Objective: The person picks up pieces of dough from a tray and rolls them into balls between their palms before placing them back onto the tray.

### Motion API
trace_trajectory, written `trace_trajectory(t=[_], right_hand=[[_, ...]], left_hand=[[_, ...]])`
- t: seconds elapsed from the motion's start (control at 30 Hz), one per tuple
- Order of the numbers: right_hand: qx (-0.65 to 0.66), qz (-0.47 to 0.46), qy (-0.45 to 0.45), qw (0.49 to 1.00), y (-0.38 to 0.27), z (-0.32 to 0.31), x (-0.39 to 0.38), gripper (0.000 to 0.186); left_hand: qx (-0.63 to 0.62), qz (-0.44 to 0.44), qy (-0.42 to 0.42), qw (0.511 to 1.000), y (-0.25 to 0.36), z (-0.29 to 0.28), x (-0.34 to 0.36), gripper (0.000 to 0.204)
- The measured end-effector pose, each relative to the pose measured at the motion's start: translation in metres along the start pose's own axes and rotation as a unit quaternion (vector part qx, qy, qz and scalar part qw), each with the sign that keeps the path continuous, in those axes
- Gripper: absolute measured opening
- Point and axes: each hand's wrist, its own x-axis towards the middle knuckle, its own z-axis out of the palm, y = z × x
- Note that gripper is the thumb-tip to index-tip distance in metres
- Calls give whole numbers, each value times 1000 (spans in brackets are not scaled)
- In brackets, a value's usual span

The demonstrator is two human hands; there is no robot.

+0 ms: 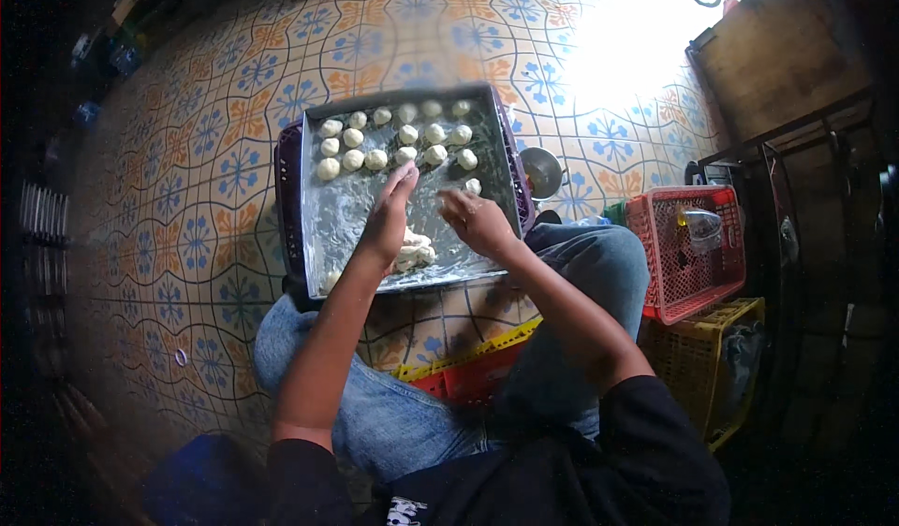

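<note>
A wide metal tray [348, 210], its floor streaked with white flour or dough, lies in front of me. Rows of small pale dough balls [352, 160] fill its far half. My left hand [389, 215] reaches over the middle with fingers stretched out together, the tips by a ball in the nearest row. Over the tray's right part, my right hand [476, 221] has its fingers curled inward; whatever they hold, if anything, is hidden. Just beyond it sits a single dough ball [473, 186]. A larger lump of dough [415, 251] rests at the near edge, partly behind my left wrist.
The tray stands on a dark purple crate [289, 189]. Right of it is a metal bowl [541, 172]. A red crate [689, 283] holding a clear plastic cup [702, 230] sits over a yellow crate [698, 362]. Another red and yellow crate [468, 376] lies between my legs.
</note>
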Motion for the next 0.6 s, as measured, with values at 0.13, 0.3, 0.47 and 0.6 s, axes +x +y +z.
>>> trace_trajectory(t=[0.13, 0.3, 0.47, 0.6], right_hand=[[-97, -70, -138, 983, 54, 23, -31, 53], [9, -58, -149, 987, 60, 35, -27, 50], [26, -86, -137, 986, 79, 65, -39, 18], [6, -142, -109, 984, 88, 66, -40, 16]], left_hand=[[76, 97, 22, 992, 22, -22, -5, 61], [69, 82, 24, 994, 14, -46, -11, 58], [183, 122, 36, 975, 11, -44, -15, 58], [226, 129, 43, 965, 20, -38, -17, 58]])
